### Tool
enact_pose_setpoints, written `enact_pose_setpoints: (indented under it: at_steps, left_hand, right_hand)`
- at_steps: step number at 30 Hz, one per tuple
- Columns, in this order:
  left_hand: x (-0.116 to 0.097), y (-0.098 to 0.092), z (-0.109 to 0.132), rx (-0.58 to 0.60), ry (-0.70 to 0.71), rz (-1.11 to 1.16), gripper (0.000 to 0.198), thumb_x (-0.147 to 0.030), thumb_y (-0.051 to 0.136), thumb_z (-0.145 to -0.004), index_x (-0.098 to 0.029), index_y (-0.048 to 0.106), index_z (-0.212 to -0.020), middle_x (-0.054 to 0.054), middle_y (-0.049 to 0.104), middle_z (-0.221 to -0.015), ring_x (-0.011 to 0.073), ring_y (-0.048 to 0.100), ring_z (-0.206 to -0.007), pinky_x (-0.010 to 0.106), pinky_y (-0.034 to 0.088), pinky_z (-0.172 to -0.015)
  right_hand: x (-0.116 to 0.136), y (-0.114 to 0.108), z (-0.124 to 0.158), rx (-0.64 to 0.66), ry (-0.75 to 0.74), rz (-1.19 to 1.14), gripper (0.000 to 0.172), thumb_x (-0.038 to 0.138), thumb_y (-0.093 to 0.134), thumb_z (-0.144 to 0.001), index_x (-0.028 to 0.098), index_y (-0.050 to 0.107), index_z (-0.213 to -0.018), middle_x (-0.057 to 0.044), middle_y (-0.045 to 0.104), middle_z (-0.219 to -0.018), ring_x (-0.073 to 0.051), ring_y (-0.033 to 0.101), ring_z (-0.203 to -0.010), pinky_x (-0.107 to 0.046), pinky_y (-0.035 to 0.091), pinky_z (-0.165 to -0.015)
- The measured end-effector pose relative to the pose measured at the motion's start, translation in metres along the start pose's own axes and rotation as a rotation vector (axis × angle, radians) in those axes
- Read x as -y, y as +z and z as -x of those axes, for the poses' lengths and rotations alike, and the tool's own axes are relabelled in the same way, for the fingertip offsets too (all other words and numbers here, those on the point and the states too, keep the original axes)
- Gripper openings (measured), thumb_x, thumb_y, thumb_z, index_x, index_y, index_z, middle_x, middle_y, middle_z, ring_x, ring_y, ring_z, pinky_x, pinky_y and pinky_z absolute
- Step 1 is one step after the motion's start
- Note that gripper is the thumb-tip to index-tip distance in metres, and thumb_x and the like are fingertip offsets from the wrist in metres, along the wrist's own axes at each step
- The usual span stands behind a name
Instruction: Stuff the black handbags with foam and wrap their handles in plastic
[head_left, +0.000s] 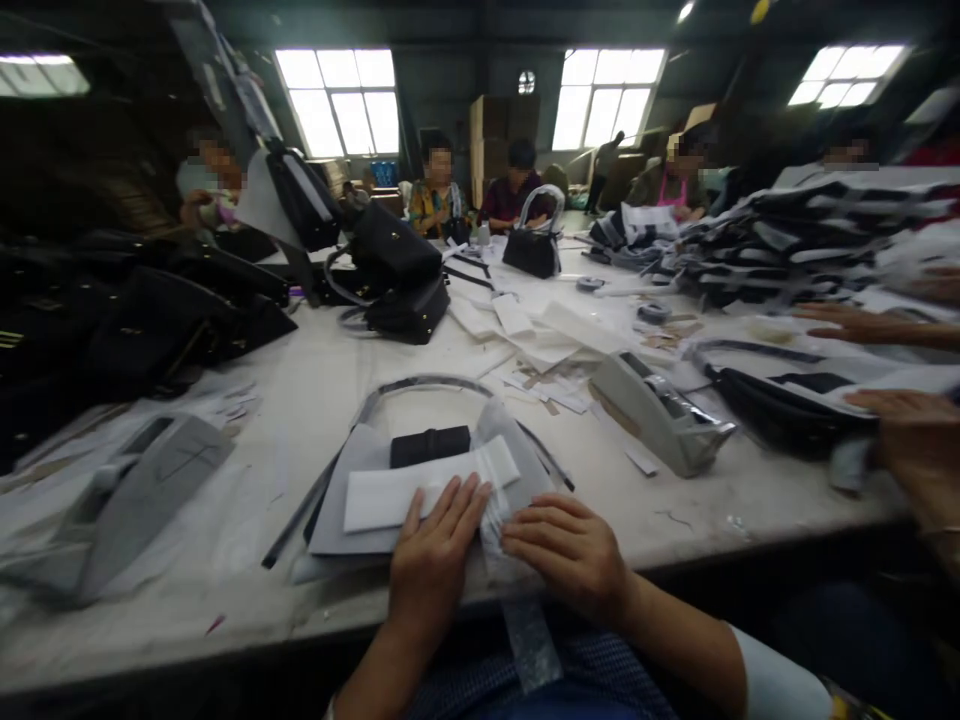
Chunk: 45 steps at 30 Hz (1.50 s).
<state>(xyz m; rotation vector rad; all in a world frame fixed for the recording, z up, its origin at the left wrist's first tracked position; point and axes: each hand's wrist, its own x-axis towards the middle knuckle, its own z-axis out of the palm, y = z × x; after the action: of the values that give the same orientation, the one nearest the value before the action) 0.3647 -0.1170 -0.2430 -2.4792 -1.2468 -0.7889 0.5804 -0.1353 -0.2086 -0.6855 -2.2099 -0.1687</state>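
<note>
My left hand lies flat, fingers spread, on a white folded paper strip that rests on a handbag wrapped in grey-white paper at the table's near edge. My right hand rests beside it, fingers bent and pressed on crinkled clear plastic wrap that trails off the table edge toward my lap. A black part of the handbag shows through the wrapping, and its grey strap arches behind it.
A grey tape dispenser stands to the right, another at the left. Black handbags pile at left and centre. Another person's hands hold a bag at right. Several people sit at the far side.
</note>
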Motion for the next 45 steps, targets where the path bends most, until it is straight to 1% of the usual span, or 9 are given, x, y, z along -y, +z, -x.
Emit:
enact_pose_setpoints:
  at_steps: [9, 14, 19, 26, 31, 33, 37, 40, 45]
  left_hand:
    - [-0.003, -0.014, -0.006, 0.181, -0.101, 0.176, 0.062, -0.007, 0.042, -0.092, -0.028, 0.034, -0.15, -0.002, 0.046, -0.149, 0.0177, 0.042, -0.139, 0.049, 0.021, -0.12]
    - [-0.008, -0.033, -0.014, 0.239, -0.123, 0.272, 0.057, -0.029, 0.058, -0.09, -0.03, 0.044, -0.145, 0.003, 0.045, -0.151, 0.0251, 0.041, -0.14, 0.055, 0.02, -0.12]
    - [-0.012, -0.018, -0.013, 0.077, -0.135, 0.162, 0.035, -0.031, 0.052, -0.098, -0.034, 0.057, -0.132, 0.001, 0.058, -0.14, 0.0236, 0.054, -0.13, 0.055, 0.027, -0.116]
    - [-0.012, 0.001, -0.005, -0.045, -0.082, 0.077, 0.038, -0.023, 0.055, -0.096, -0.033, 0.057, -0.133, 0.001, 0.064, -0.132, 0.0215, 0.056, -0.128, 0.048, 0.032, -0.115]
    - [-0.012, 0.001, -0.005, -0.051, -0.074, 0.089, 0.038, -0.024, 0.055, -0.097, -0.031, 0.057, -0.134, 0.0, 0.064, -0.131, 0.0215, 0.055, -0.128, 0.047, 0.032, -0.115]
    - [-0.013, 0.0, -0.006, -0.058, -0.073, 0.091, 0.037, -0.024, 0.055, -0.097, -0.03, 0.058, -0.133, 0.0, 0.064, -0.131, 0.0219, 0.056, -0.128, 0.047, 0.032, -0.115]
    - [-0.014, -0.001, -0.007, -0.056, -0.077, 0.088, 0.036, -0.024, 0.054, -0.097, -0.03, 0.058, -0.133, -0.001, 0.064, -0.131, 0.0216, 0.056, -0.127, 0.047, 0.031, -0.115]
    - [-0.014, 0.0, -0.006, -0.042, -0.085, 0.076, 0.038, -0.024, 0.054, -0.097, -0.031, 0.056, -0.135, 0.0, 0.063, -0.132, 0.0214, 0.055, -0.129, 0.048, 0.031, -0.116]
    - [-0.014, 0.003, -0.004, -0.036, -0.075, 0.057, 0.038, -0.024, 0.052, -0.098, -0.03, 0.055, -0.136, 0.002, 0.062, -0.133, 0.0226, 0.053, -0.13, 0.049, 0.031, -0.116]
  right_hand:
    - [-0.004, 0.014, 0.019, 0.012, 0.101, 0.083, 0.019, 0.012, 0.057, -0.094, 0.02, 0.072, -0.103, -0.001, 0.077, -0.102, -0.017, 0.065, -0.087, -0.035, 0.044, -0.081]
    - [-0.006, 0.018, 0.016, 0.023, 0.123, 0.09, 0.019, 0.011, 0.058, -0.093, 0.02, 0.072, -0.103, -0.003, 0.077, -0.1, -0.017, 0.063, -0.08, -0.035, 0.043, -0.076]
    - [-0.007, 0.018, 0.014, 0.029, 0.102, 0.096, 0.019, 0.012, 0.058, -0.093, 0.02, 0.072, -0.103, -0.003, 0.077, -0.098, -0.017, 0.064, -0.081, -0.035, 0.045, -0.08]
    - [0.001, 0.001, 0.045, 0.149, 0.078, -0.028, 0.024, 0.016, 0.057, -0.097, 0.018, 0.065, -0.119, -0.006, 0.074, -0.113, -0.019, 0.066, -0.107, -0.043, 0.043, -0.104]
    - [0.016, -0.013, 0.075, 0.409, -0.014, -0.023, 0.064, 0.048, 0.061, -0.092, 0.008, 0.049, -0.141, -0.018, 0.056, -0.14, -0.029, 0.04, -0.14, -0.054, 0.027, -0.119]
    - [0.019, -0.007, 0.077, 0.464, -0.016, -0.012, 0.057, 0.039, 0.055, -0.097, 0.011, 0.044, -0.145, -0.016, 0.049, -0.147, -0.027, 0.034, -0.144, -0.052, 0.027, -0.119]
    - [0.022, 0.013, 0.068, 0.292, -0.021, -0.061, 0.041, 0.01, 0.046, -0.098, 0.014, 0.054, -0.138, -0.012, 0.063, -0.134, -0.022, 0.045, -0.137, -0.047, 0.04, -0.113]
    - [0.027, 0.02, 0.06, 0.123, 0.013, -0.132, 0.031, 0.012, 0.048, -0.098, 0.014, 0.064, -0.124, -0.011, 0.074, -0.114, -0.02, 0.063, -0.119, -0.042, 0.052, -0.103]
    - [0.044, 0.019, 0.054, 0.079, 0.106, -0.165, 0.035, 0.009, 0.038, -0.096, 0.014, 0.067, -0.116, -0.01, 0.076, -0.106, -0.019, 0.071, -0.104, -0.036, 0.059, -0.093]
